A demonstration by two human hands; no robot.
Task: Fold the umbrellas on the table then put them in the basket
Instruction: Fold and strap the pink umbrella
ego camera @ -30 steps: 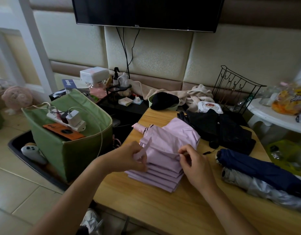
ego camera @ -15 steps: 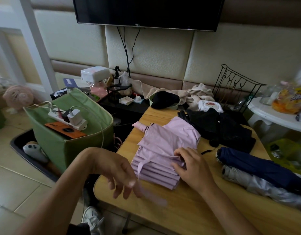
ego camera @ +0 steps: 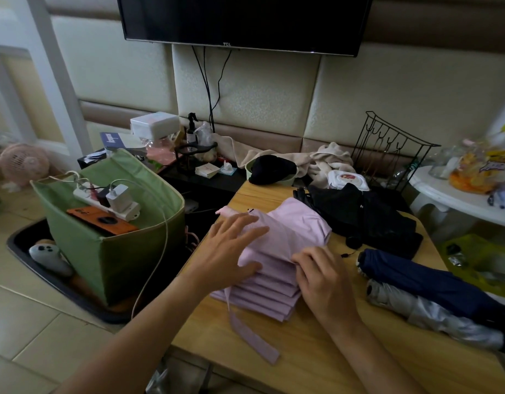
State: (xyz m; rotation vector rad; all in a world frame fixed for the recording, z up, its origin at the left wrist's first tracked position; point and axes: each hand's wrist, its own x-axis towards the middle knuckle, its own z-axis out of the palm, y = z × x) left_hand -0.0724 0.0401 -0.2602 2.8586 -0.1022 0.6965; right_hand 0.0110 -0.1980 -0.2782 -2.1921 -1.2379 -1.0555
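Wooden bench [ego camera: 316, 354] is seen carrying everything, the green basket [ego camera: 126, 251] standing just beside its left edge on the floor. Pink umbrella [ego camera: 276, 268], pleated flat near the bench's front, is judged light, soft and slippery; its folds could spring apart unless pressed. Left hand [ego camera: 231, 251] is laid flat on the canopy, fingers straight. Right hand [ego camera: 322, 277] pinches a pleat edge. Closure strap [ego camera: 249, 334] trails loose and should be taken next.
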